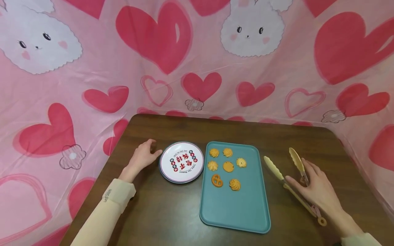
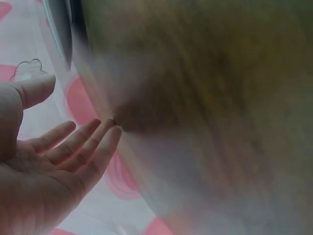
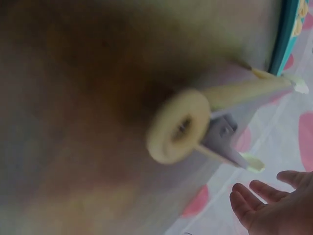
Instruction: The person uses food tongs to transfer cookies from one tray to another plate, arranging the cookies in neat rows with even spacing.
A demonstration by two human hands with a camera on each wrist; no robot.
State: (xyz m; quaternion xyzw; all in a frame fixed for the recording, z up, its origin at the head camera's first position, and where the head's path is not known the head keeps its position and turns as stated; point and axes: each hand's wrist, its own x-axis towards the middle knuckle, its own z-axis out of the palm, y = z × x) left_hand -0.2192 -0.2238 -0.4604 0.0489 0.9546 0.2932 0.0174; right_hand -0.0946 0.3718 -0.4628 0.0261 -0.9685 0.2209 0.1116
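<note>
My left hand (image 1: 141,157) is at the left edge of a round white plate (image 1: 165,167) printed with red characters. Its fingers are loosely bent and hold nothing; the left wrist view shows the same hand (image 2: 54,181) with its palm bare. On the right, a pair of tongs (image 1: 300,200) with cream tips lies spread on the table. My right hand (image 1: 320,188) hovers over the tongs, thumb and fingers apart. In the right wrist view a gap separates the hand (image 3: 279,205) from the tongs' pull ring (image 3: 171,152).
Between plate and tongs lies a teal tray (image 1: 234,210). Several cookies sit in its far half, among them a pretzel (image 1: 217,185), a swirled cookie (image 1: 235,185) and a flat round one (image 1: 228,166). A pink heart-print cloth (image 1: 212,65) hangs behind the dark wooden table (image 1: 160,212).
</note>
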